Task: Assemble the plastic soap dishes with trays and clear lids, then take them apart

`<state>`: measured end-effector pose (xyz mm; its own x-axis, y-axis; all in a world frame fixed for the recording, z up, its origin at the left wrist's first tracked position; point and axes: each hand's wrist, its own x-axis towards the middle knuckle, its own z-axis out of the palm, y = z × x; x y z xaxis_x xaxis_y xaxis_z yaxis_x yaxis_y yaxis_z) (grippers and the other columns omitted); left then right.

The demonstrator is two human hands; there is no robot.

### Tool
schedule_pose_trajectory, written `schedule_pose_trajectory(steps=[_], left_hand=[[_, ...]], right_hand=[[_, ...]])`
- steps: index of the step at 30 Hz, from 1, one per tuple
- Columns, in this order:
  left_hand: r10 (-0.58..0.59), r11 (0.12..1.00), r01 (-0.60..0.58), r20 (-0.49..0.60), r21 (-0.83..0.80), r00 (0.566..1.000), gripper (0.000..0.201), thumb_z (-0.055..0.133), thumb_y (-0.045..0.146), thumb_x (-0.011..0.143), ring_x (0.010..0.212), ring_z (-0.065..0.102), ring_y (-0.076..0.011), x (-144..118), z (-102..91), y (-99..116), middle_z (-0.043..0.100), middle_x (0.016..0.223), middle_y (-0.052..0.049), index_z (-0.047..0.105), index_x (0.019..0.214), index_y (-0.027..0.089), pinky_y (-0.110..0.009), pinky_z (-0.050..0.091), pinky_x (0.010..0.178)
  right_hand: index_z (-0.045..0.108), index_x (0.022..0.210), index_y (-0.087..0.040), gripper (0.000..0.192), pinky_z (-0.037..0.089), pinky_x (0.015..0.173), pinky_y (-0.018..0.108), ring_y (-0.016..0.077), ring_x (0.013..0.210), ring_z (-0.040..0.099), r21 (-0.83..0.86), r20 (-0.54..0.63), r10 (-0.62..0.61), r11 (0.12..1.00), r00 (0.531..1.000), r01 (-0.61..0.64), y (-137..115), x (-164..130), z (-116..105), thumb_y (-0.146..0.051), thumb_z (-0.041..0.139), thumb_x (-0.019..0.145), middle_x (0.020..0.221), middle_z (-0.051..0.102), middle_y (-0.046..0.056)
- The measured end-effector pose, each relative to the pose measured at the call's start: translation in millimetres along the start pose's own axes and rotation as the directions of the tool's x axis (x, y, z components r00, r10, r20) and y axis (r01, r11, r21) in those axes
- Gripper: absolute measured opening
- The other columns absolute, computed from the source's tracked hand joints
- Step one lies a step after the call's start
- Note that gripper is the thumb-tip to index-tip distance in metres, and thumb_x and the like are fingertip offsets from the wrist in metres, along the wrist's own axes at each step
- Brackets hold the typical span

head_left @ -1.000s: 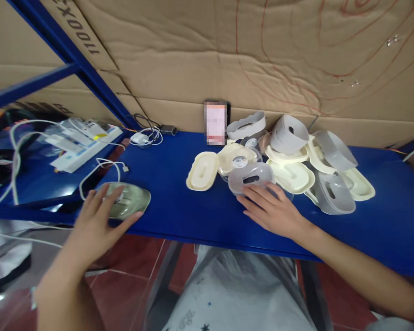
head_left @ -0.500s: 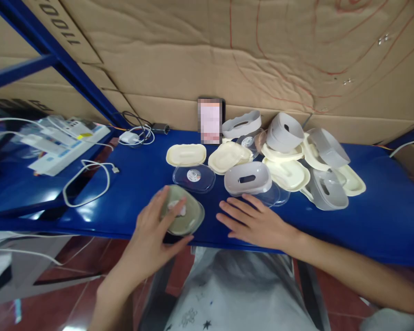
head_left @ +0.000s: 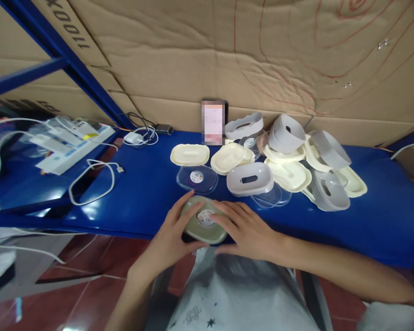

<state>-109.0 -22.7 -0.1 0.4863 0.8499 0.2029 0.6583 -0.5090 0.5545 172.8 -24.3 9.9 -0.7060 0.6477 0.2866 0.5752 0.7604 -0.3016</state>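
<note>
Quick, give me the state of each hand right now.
Left hand: closed on the left side of the green oval container.
Right hand: closed on its right side, fingers over the top.

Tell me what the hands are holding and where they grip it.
Both hands hold the green container at the table's front edge: left hand on its left rim, right hand on its right side and top.

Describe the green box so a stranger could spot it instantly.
On the blue table, look at the near edge, in front of the heap of cream and grey lids. The green box sits there between the left hand and right hand, the only olive piece.
</note>
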Motion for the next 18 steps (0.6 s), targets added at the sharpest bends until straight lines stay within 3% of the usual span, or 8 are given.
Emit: schedule_pose_trajectory(steps=[2,7,10,12,15,18], left_hand=[[-0.017,0.997,0.013,-0.058,-0.073,0.998,0.101,0.092,0.04,0.085,0.157,0.044,-0.041,-1,3.2,-4,0.031,0.175,-0.013,0.032,0.167,0.042,-0.062,0.05,0.122],[-0.043,0.994,0.017,-0.24,-0.108,0.97,0.118,0.096,0.043,0.081,0.157,0.043,-0.0419,-5,9.4,-20,0.037,0.172,-0.015,0.02,0.171,0.042,-0.066,0.045,0.123],[-0.103,0.993,0.083,-0.285,-0.08,0.953,0.13,0.096,0.04,0.081,0.159,0.041,-0.0432,-9,6.2,-25,0.035,0.174,-0.017,0.006,0.174,0.04,-0.068,0.042,0.124],[-0.094,0.996,0.088,-0.239,-0.033,0.966,0.115,0.093,0.038,0.084,0.158,0.041,-0.0425,-11,0.0,-25,0.036,0.174,-0.015,0.019,0.172,0.042,-0.068,0.042,0.124],[0.004,0.996,0.01,-0.16,0.084,0.987,0.065,0.086,0.034,0.092,0.155,0.042,-0.0413,-12,-9.2,-23,0.041,0.17,-0.009,0.058,0.151,0.042,-0.069,0.04,0.124],[0.056,0.99,-0.028,-0.199,0.14,0.978,0.049,0.086,0.037,0.092,0.149,0.045,-0.0418,-11,-10.9,-26,0.051,0.161,-0.009,0.07,0.139,0.037,-0.07,0.043,0.121]], right_hand=[[0.058,0.148,-0.018,0.069,0.052,0.116,0.057,0.0365,0.145,0.058,0.053,-0.002,0.015,0.998,1.0,-0.015,-1,16,-8,-0.056,0.078,0.095,0.161,0.056,0.021],[0.061,0.134,-0.026,0.056,0.054,0.116,0.048,0.0281,0.142,0.061,0.298,0.044,0.033,0.953,0.999,-0.044,6,58,-48,-0.038,0.086,0.086,0.157,0.061,0.012],[0.059,0.132,-0.024,0.048,0.051,0.118,0.048,0.0283,0.145,0.059,0.265,-0.056,0.025,0.964,0.998,-0.009,24,79,-60,-0.035,0.081,0.091,0.159,0.059,0.014],[0.058,0.133,-0.021,0.044,0.05,0.119,0.051,0.0306,0.146,0.058,0.179,-0.128,0.017,0.984,0.992,0.007,42,93,-58,-0.034,0.076,0.095,0.162,0.055,0.017],[0.057,0.137,-0.017,0.048,0.049,0.118,0.055,0.0343,0.145,0.059,0.067,-0.113,0.043,0.997,0.993,-0.035,70,113,-50,-0.035,0.076,0.097,0.16,0.055,0.022],[0.059,0.141,-0.015,0.045,0.043,0.123,0.059,0.0369,0.152,0.05,-0.047,-0.063,0.069,0.996,0.996,-0.072,80,123,-44,-0.035,0.071,0.102,0.16,0.055,0.023]])
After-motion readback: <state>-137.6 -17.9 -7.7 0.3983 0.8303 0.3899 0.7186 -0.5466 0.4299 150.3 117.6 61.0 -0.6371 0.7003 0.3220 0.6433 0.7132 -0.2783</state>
